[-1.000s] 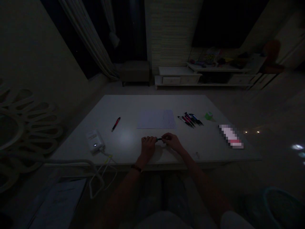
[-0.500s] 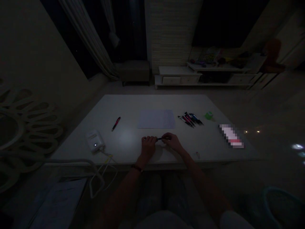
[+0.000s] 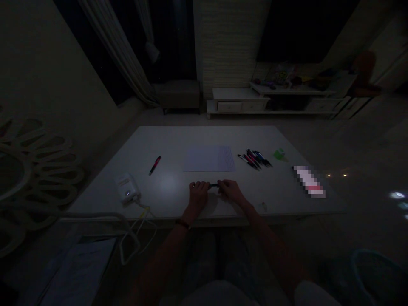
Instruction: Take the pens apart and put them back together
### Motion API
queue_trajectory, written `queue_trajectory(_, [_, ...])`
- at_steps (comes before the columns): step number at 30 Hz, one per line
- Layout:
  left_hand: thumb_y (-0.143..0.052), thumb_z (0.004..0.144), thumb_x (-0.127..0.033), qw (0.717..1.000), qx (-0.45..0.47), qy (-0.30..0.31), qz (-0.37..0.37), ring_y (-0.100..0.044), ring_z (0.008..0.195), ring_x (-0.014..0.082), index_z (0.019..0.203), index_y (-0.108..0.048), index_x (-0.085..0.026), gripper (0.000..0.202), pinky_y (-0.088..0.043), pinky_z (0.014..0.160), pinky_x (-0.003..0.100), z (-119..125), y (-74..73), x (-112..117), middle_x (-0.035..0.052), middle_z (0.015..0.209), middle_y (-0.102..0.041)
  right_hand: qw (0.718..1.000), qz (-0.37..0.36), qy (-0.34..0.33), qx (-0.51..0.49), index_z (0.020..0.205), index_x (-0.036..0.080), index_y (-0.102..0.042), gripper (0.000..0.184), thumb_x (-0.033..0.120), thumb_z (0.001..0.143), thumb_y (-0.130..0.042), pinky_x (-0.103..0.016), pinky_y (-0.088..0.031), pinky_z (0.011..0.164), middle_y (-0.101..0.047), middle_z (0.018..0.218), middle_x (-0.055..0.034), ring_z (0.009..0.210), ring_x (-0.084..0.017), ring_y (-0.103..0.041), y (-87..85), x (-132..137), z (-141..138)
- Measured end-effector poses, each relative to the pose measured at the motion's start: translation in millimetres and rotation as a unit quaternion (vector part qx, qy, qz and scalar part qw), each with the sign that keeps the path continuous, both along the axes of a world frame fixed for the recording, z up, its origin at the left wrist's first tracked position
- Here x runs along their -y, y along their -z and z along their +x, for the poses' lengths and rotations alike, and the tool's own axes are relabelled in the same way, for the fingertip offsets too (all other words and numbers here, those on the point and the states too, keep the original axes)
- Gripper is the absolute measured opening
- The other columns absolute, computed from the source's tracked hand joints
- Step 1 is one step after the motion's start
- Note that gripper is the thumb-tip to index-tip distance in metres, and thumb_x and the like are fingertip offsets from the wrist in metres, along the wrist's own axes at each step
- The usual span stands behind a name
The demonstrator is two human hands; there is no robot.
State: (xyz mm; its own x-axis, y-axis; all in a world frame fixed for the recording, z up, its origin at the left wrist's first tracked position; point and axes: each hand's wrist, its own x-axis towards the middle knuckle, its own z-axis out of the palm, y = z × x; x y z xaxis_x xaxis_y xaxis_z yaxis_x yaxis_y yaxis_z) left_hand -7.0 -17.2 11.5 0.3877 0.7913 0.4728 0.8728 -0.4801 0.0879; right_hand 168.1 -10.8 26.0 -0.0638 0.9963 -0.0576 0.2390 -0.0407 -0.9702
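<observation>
Between my two hands a dark pen is held level, just above the white table near its front edge. My left hand is closed round its left part. The fingers of my right hand pinch its right end, so only a short middle stretch shows. Beyond the hands lies a white sheet of paper, with faint marks along its right side. Several pens lie side by side to the right of the paper. A red and black pen rests alone on the left.
On the table's left stands a white box-shaped device with a cable running off the front edge. A green cube-like object and a blurred-out phone-like object are on the right. A small clear piece lies near the front edge. The room is dim.
The fingers of my right hand have shifted slightly on the pen's right end. My left hand keeps its grip and place.
</observation>
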Motion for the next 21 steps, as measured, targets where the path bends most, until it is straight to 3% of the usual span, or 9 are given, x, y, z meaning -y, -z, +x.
queue_trajectory(8, [-0.041,0.092,-0.025,1.000,0.001,-0.006,0.002,-0.053,0.084,0.0189,0.095,-0.056,-0.021,0.016,-0.028,0.081,0.038,0.7,2.6,-1.1,0.0045,0.085,-0.063,0.997,0.068,0.003,-0.032,0.077,0.017,-0.062,0.025,0.037,0.064,-0.066,-0.026,-0.049,0.058,-0.068,0.075,-0.0045,0.064,-0.015,-0.063,7.7,-3.0,4.3])
queue_trajectory(14, [-0.040,0.092,-0.024,1.000,0.001,-0.001,0.002,-0.053,0.084,0.0187,0.096,-0.056,-0.021,0.017,-0.028,0.082,0.037,0.6,0.7,-0.5,0.0046,0.085,-0.063,1.000,-0.006,-0.011,-0.025,0.073,0.016,-0.061,0.036,0.050,0.079,-0.051,-0.023,-0.043,0.043,-0.064,0.058,-0.0049,0.046,-0.013,-0.057,8.0,-0.6,1.5])
queue_trajectory(21, [-0.041,0.092,-0.024,1.000,-0.002,-0.004,0.004,-0.053,0.083,0.0183,0.096,-0.057,-0.021,0.017,-0.028,0.082,0.037,0.5,2.7,-1.6,0.0047,0.084,-0.063,0.998,0.058,0.000,-0.034,0.079,0.017,-0.061,0.026,0.040,0.067,-0.065,-0.025,-0.048,0.053,-0.066,0.068,-0.0028,0.055,-0.013,-0.061,11.7,-4.8,2.8])
